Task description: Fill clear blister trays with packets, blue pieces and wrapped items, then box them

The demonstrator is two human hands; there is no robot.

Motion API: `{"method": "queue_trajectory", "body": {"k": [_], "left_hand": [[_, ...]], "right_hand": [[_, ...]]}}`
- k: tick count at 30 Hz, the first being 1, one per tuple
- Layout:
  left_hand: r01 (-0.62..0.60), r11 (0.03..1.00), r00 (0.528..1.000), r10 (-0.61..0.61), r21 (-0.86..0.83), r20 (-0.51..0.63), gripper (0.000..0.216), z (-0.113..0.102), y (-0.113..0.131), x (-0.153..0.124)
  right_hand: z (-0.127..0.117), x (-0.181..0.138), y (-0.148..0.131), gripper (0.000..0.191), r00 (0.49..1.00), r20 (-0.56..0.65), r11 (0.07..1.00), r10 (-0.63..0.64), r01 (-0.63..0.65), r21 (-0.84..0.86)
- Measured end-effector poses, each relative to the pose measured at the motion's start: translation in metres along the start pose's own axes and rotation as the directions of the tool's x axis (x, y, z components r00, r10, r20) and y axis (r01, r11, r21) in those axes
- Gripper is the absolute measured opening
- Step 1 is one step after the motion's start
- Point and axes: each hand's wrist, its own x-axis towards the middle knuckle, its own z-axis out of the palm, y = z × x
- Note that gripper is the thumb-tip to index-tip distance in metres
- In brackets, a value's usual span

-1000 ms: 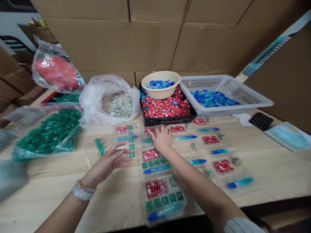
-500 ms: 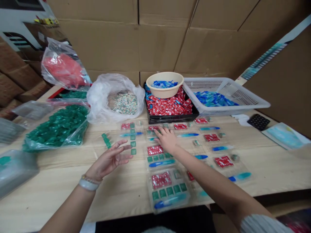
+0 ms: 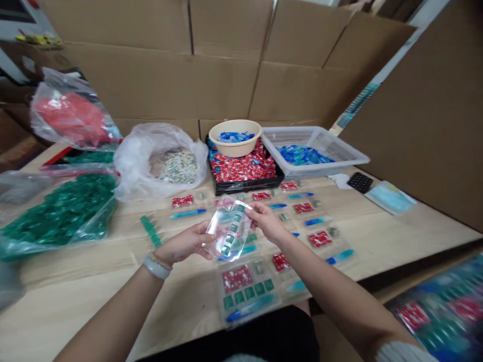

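Note:
Both hands hold a clear plastic blister tray (image 3: 223,232), tilted above the table, with a row of green squares (image 3: 234,228) showing in it. My left hand (image 3: 191,240) grips its lower left side, thumb on top. The fingers of my right hand (image 3: 262,219) pinch its upper right edge. Beneath and around it lie several clear trays bearing red packets (image 3: 236,278) and blue pen-shaped pieces (image 3: 249,307). Green squares sit in the nearest one too. A green strip (image 3: 151,230) lies on the wood beyond my left wrist.
A bag of green pieces (image 3: 62,206) lies left, beside a white bag of small pale pieces (image 3: 177,167). Behind are a black box of red packets (image 3: 241,168) under a cream bowl (image 3: 235,146), and a white basket (image 3: 339,153) of blue pieces. Cardboard (image 3: 158,83) stands behind.
My hands have come together and lifted the clear tray with green squares off the table. Before, the left hand hovered open and the right reached among the trays. The view has shifted.

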Motion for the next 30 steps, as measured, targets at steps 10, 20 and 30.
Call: {"method": "queue_trajectory", "body": {"k": [10,20,30], "left_hand": [[-0.178,0.560,0.725,0.631,0.809,-0.277,0.041,0.083,0.017,0.174],[0.078,-0.085,0.837,0.547,0.993,-0.019,0.055,0.081,-0.014,0.205],[-0.044,0.049,0.795,0.607,0.998,0.006,0.062,0.043,-0.007,0.117]], "right_hand": [[-0.137,0.045,0.022,0.026,0.770,-0.638,0.933,0.013,-0.239,-0.270],[-0.133,0.054,0.033,0.040,0.919,-0.279,0.118,-0.279,-0.256,-0.960],[-0.100,0.053,0.016,0.038,0.921,-0.193,0.027,-0.339,-0.196,-0.980]]}}
